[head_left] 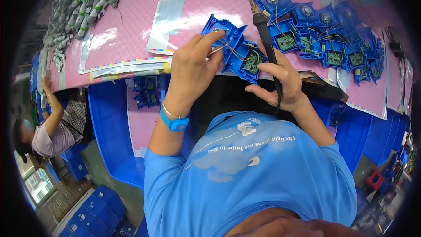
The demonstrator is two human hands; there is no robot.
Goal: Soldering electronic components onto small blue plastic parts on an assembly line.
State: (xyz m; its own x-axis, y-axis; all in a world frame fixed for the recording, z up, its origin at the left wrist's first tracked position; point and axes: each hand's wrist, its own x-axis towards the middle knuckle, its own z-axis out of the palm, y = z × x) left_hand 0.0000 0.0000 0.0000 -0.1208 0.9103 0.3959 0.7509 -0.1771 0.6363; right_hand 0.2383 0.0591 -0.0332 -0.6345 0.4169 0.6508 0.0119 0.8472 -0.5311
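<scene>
A blue plastic housing (235, 57), opened into two joined-looking halves, lies at the table's near edge between my hands. One half has a round metal speaker, partly covered by my fingers; the other holds a green circuit board (252, 62), with thin coloured wires running between. My left hand (196, 63) is closed at the speaker half, index fingertip by the speaker and thumb at the edge. A thin pale rod or wire shows beside that thumb. My right hand (283, 77) grips a black-handled soldering iron (265, 33), its tip pointing up and away, while fingers touch the board half.
Several similar blue housings (335, 57) with boards and wires crowd the table at right. Grey-white-green parts (90, 6) are heaped at far left. Pink sheets (127, 30) cover the table. Blue bins (112, 127) stand below its edge. Another person (57, 127) works at left.
</scene>
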